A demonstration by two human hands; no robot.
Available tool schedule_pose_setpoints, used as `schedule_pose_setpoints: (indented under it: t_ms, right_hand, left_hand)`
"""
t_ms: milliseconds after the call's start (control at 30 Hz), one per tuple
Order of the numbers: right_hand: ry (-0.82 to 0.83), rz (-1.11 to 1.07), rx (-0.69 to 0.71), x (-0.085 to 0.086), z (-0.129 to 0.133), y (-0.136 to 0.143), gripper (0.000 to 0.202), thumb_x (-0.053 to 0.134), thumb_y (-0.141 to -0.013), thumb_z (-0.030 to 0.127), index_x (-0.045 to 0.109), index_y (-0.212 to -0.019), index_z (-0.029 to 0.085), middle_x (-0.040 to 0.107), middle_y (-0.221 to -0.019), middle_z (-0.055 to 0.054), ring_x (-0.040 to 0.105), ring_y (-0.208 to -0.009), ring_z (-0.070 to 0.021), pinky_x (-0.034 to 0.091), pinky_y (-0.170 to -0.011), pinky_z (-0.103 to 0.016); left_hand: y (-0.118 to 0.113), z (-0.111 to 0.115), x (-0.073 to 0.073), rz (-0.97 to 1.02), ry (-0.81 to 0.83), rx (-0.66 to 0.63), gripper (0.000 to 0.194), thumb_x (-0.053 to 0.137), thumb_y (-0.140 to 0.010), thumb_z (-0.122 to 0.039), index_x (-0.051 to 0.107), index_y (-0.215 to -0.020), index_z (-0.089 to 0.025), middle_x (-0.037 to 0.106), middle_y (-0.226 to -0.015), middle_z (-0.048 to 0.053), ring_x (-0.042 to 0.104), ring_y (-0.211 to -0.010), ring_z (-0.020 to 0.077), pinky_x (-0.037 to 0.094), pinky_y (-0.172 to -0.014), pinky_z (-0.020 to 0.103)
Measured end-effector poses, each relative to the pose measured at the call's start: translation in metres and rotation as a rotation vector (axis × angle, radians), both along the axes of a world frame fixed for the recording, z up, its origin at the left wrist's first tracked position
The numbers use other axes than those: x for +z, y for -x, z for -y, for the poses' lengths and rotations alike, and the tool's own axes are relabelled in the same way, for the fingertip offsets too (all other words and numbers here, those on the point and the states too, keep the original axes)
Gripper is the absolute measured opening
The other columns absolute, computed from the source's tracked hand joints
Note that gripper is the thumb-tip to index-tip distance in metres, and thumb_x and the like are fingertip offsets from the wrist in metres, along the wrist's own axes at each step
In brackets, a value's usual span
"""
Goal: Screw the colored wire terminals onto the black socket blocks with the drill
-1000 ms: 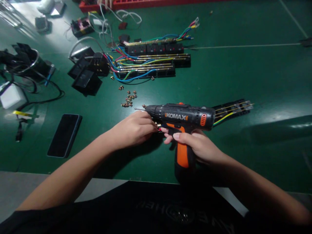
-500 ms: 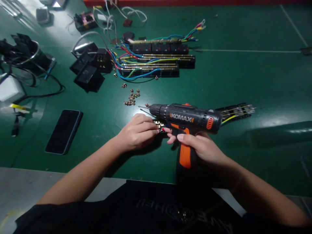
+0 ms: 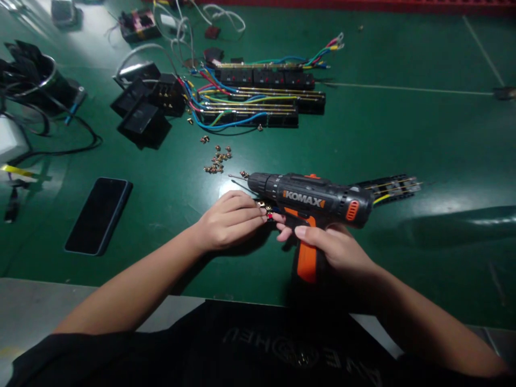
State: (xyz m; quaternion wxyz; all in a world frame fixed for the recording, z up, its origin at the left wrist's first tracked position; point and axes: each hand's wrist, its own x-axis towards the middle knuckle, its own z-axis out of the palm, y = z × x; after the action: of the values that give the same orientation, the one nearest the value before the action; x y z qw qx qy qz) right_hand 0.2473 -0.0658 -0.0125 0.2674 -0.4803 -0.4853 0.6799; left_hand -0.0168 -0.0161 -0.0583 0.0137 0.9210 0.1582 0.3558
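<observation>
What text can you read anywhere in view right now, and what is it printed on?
"KOMAX": on the side of the black and orange cordless drill held in the right hand.
Print on the black shirt at the bottom edge: too dark and blurred to read.
Nothing else legible.

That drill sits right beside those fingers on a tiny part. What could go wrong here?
The drill hangs in the right hand while both hands pinch a small brass part; a bumped trigger might spin the bit close to the left hand. The loose screws nearby could easily be scattered.
</observation>
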Motion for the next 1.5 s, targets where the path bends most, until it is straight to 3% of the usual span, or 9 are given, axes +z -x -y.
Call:
schedule_pose_setpoints:
  t_ms: [233, 467, 633, 800, 933, 1000, 1100, 1233, 1500]
  right_hand:
    - [-0.013, 0.045, -0.006, 0.000, 0.002, 0.000, 0.032, 0.070, -0.086, 0.056, 0.082, -0.091, 0.027, 0.072, -0.130, -0.002, 0.064, -0.128, -0.0264, 0.046, -0.121, -0.046]
    - [-0.013, -0.009, -0.040, -0.001, 0.005, 0.001, 0.033, 0.073, -0.085, 0.056, 0.082, -0.090, 0.025, 0.072, -0.131, -0.004, 0.065, -0.128, -0.0272, 0.046, -0.122, -0.046]
    - [-0.013, -0.061, -0.177, 0.020, 0.009, -0.013, 0.025, 0.075, -0.086, 0.048, 0.080, -0.086, 0.024, 0.077, -0.102, -0.007, 0.071, -0.114, -0.0285, 0.057, -0.108, -0.044]
    - [-0.053, 0.059, -0.412, 0.051, 0.019, -0.063, 0.015, 0.078, -0.081, 0.038, 0.077, -0.083, 0.023, 0.073, -0.090, -0.009, 0.072, -0.088, -0.0248, 0.061, -0.084, -0.039]
    - [0.038, 0.188, -0.105, 0.067, 0.025, -0.113, 0.033, 0.081, -0.075, 0.054, 0.076, -0.081, 0.022, 0.067, -0.076, -0.016, 0.070, -0.078, -0.0308, 0.055, -0.065, -0.043]
    - [0.047, 0.236, -0.168, 0.073, 0.026, -0.128, 0.039, 0.079, -0.075, 0.061, 0.075, -0.080, 0.023, 0.062, -0.068, -0.015, 0.068, -0.071, -0.0285, 0.051, -0.063, -0.044]
    - [0.048, 0.286, -0.163, 0.078, 0.023, -0.135, 0.034, 0.076, -0.076, 0.058, 0.074, -0.076, 0.024, 0.059, -0.064, -0.015, 0.067, -0.071, -0.0282, 0.048, -0.063, -0.046]
    - [0.066, 0.345, 0.079, 0.078, 0.012, -0.133, 0.034, 0.090, -0.059, 0.047, 0.073, -0.079, 0.025, 0.065, -0.078, -0.018, 0.069, -0.077, -0.0308, 0.051, -0.064, -0.044]
    - [0.149, 0.280, 0.187, 0.063, 0.022, -0.147, 0.038, 0.066, -0.088, 0.060, 0.074, -0.092, 0.024, 0.068, -0.086, -0.019, 0.070, -0.084, -0.0271, 0.056, -0.079, -0.047]
  left_hand:
    - [0.001, 0.003, -0.003, 0.017, 0.017, 0.008, 0.022, 0.071, -0.096, -0.016, 0.073, -0.118, -0.018, 0.081, -0.111, 0.007, 0.074, -0.104, 0.0221, 0.060, -0.103, 0.046]
    - [-0.002, 0.004, -0.001, 0.045, 0.046, -0.001, 0.023, 0.072, -0.094, -0.015, 0.073, -0.117, -0.015, 0.081, -0.108, 0.011, 0.073, -0.106, 0.0240, 0.063, -0.092, 0.042]
    - [-0.003, 0.004, -0.002, 0.089, 0.041, 0.032, 0.025, 0.074, -0.093, -0.018, 0.072, -0.118, -0.018, 0.080, -0.104, 0.010, 0.073, -0.104, 0.0221, 0.064, -0.092, 0.041]
    - [0.001, 0.003, -0.003, 0.069, 0.002, 0.056, 0.023, 0.074, -0.093, -0.018, 0.073, -0.116, -0.021, 0.081, -0.105, 0.006, 0.073, -0.100, 0.0204, 0.063, -0.097, 0.043]
    - [0.002, 0.003, -0.003, 0.066, -0.010, 0.051, 0.024, 0.074, -0.093, -0.016, 0.072, -0.117, -0.021, 0.080, -0.106, 0.007, 0.073, -0.102, 0.0206, 0.062, -0.097, 0.043]
    - [0.001, 0.004, -0.002, 0.066, -0.020, 0.052, 0.024, 0.074, -0.092, -0.016, 0.073, -0.116, -0.019, 0.080, -0.106, 0.008, 0.072, -0.101, 0.0215, 0.063, -0.095, 0.043]
    - [0.000, 0.004, 0.000, 0.082, -0.043, 0.076, 0.025, 0.076, -0.090, -0.014, 0.073, -0.114, -0.018, 0.078, -0.102, 0.008, 0.071, -0.100, 0.0215, 0.064, -0.092, 0.042]
    - [0.000, 0.005, -0.001, 0.097, -0.056, 0.105, 0.027, 0.076, -0.090, -0.013, 0.073, -0.115, -0.021, 0.074, -0.095, 0.005, 0.068, -0.096, 0.0198, 0.065, -0.089, 0.040]
    - [0.002, 0.006, -0.004, 0.100, -0.026, 0.089, 0.040, 0.080, -0.085, -0.012, 0.072, -0.123, -0.023, 0.073, -0.097, 0.005, 0.068, -0.102, 0.0214, 0.064, -0.093, 0.042]
